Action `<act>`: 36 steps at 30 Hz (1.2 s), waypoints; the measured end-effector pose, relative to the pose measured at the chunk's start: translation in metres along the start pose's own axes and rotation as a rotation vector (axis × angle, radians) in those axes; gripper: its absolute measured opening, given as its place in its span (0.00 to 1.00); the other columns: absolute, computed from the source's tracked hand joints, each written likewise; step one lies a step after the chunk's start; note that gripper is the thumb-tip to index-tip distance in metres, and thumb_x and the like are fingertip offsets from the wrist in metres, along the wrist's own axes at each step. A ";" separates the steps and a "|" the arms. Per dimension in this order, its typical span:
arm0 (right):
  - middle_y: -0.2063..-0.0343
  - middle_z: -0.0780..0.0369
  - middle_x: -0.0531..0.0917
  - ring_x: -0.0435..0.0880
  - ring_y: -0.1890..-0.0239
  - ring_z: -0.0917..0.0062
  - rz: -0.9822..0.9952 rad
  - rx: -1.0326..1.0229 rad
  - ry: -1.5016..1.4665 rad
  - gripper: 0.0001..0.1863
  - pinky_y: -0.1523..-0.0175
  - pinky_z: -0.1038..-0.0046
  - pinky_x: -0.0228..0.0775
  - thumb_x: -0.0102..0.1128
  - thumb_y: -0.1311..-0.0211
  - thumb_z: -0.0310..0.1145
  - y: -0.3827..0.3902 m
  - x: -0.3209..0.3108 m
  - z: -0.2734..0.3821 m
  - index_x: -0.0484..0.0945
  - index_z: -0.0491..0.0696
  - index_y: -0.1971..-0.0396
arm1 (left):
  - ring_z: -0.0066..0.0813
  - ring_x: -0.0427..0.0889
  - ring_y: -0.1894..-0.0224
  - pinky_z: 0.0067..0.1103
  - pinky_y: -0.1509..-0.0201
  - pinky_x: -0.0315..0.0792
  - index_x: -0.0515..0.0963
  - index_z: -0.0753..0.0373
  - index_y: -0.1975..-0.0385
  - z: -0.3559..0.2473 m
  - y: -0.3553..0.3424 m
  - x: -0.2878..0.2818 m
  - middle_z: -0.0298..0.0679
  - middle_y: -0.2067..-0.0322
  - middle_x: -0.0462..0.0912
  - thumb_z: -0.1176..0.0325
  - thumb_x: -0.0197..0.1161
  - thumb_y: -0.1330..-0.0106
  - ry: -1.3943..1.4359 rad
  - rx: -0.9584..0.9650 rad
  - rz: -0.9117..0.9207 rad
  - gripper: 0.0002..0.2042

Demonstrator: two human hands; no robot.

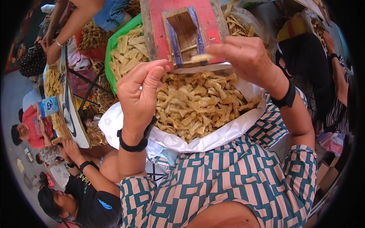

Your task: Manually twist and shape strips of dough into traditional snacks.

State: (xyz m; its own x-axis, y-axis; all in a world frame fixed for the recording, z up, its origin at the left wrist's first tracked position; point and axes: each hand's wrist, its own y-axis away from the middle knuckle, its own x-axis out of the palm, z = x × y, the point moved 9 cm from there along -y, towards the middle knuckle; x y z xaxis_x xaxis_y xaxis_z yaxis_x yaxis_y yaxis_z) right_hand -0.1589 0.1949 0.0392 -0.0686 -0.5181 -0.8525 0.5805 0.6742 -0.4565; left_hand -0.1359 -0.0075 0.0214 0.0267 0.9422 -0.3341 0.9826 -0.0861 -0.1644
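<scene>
My left hand [137,85] is closed in a pinch beside the near end of a wooden jig [181,19]; what its fingertips hold, if anything, is hidden. The jig is a narrow trough with purple bands along both sides, on a red-topped wooden board [156,22]. My right hand [249,57], smeared by motion, is over the board's right edge, its fingers closed on a pale yellow strip [202,58]. Thin pale sticks cross the jig's near end. Below my hands, a white sack [213,137] stands full of folded, dried yellow-brown pieces [197,104].
A green bag [113,57] of flat pale strips stands left of the board, and a clear bag [258,22] of similar strips is at its right. Other people work at the left around a long board [72,110]. Another person's arm [340,76] shows at the far right.
</scene>
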 end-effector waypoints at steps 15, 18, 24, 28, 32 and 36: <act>0.75 0.63 0.83 0.85 0.75 0.73 -0.094 -0.054 -0.315 0.07 0.72 0.72 0.77 0.63 0.35 0.31 0.012 -0.020 0.057 0.81 0.46 0.59 | 0.36 0.85 0.65 0.21 0.67 0.79 0.81 0.67 0.69 -0.043 0.067 0.017 0.54 0.59 0.83 0.56 0.64 0.29 1.189 -0.080 0.316 0.17; 0.81 0.65 0.81 0.80 0.81 0.82 0.357 0.254 -1.097 0.09 0.76 0.79 0.70 0.59 0.27 0.36 0.025 0.015 0.072 0.81 0.45 0.61 | 0.52 0.72 0.33 0.38 0.44 0.78 0.83 0.65 0.71 -0.067 0.063 0.022 0.66 0.40 0.73 0.57 0.70 0.35 1.106 0.006 0.440 0.15; 0.81 0.70 0.80 0.76 0.80 0.90 0.518 0.717 -1.491 0.14 0.77 0.85 0.64 0.57 0.26 0.40 0.046 0.029 0.080 0.81 0.43 0.65 | 0.40 0.81 0.50 0.34 0.43 0.75 0.83 0.60 0.72 -0.098 0.086 0.052 0.40 0.54 0.82 0.71 0.67 0.49 -0.694 0.678 0.151 0.06; 0.77 0.69 0.81 0.74 0.80 0.91 0.537 0.783 -1.420 0.13 0.76 0.88 0.62 0.62 0.29 0.39 0.062 0.044 0.074 0.81 0.44 0.58 | 0.37 0.81 0.62 0.26 0.62 0.76 0.85 0.58 0.67 -0.092 0.094 0.065 0.40 0.58 0.82 0.74 0.69 0.53 -0.638 0.605 0.224 0.11; 0.79 0.71 0.78 0.69 0.82 0.93 0.224 0.956 -1.709 0.08 0.77 0.88 0.55 0.66 0.33 0.37 0.069 0.053 0.069 0.80 0.48 0.67 | 0.38 0.82 0.50 0.30 0.50 0.77 0.82 0.58 0.66 -0.095 0.101 0.059 0.40 0.50 0.82 0.71 0.68 0.46 -0.613 0.729 0.049 0.08; 0.76 0.72 0.77 0.65 0.81 0.93 0.155 0.781 -2.054 0.06 0.78 0.88 0.53 0.67 0.34 0.33 0.053 0.044 0.080 0.80 0.48 0.65 | 0.44 0.75 0.38 0.43 0.33 0.66 0.82 0.56 0.60 -0.103 0.102 0.048 0.42 0.44 0.81 0.69 0.68 0.43 -0.806 0.792 -0.226 0.11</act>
State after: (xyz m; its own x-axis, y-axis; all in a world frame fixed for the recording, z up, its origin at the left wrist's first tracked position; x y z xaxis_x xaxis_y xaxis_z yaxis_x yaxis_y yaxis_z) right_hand -0.0663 0.1660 -0.0020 0.3968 -0.5308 0.7489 0.6472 0.7403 0.1818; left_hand -0.0160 0.0625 0.0837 -0.5410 0.5061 -0.6717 0.5512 -0.3899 -0.7377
